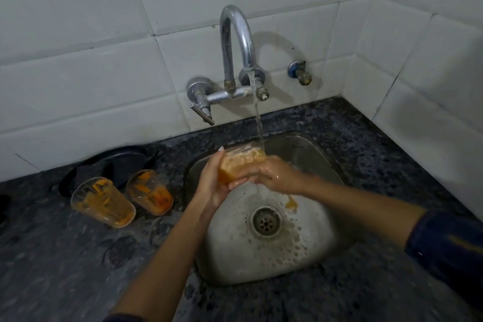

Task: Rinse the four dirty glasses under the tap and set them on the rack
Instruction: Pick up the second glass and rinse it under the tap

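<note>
- The left hand (213,180) reaches in from the lower left, palm turned inward, thumb raised, fingers curled under the glass (239,165) it grips.
- The right hand (277,174) comes in from the right, wet, fingers wrapped around the glass's near end.
- Both forearms are bare; the right arm shows a dark sleeve (447,246).

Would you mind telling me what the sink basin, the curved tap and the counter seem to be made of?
The round-cornered sink basin looks like brushed stainless steel: dull grey sheen, water-spotted. The curved gooseneck tap appears chrome-plated metal, bright and mirror-like. The dark speckled counter seems polished granite, judging by its mottled grain, though it may be imitation.
</note>
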